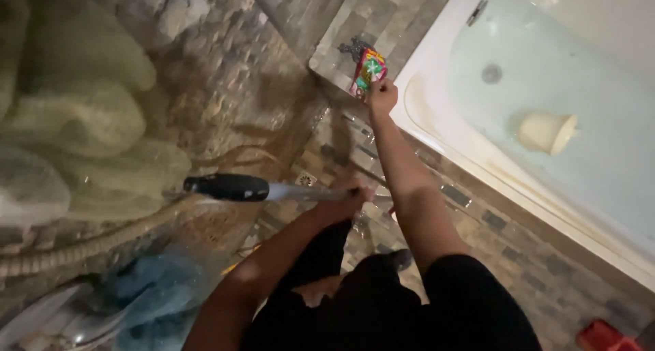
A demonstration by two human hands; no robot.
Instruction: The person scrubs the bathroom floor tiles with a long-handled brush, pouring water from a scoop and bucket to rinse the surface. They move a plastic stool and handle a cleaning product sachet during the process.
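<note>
A bathroom seen from above, dimly lit with a warm brownish cast. The floor [477, 214] is laid in small grey and brown mosaic tiles, wet in places, with a small round drain [306, 180] set in it. The wall [205, 64] at left is faced with rounded pebbles. A white bathtub [437, 129] fills the right side, holding pale water, its rim stained. A tiled ledge [341, 51] adjoins the tub's end. Pale green towels [89, 98] hang at left.
</note>
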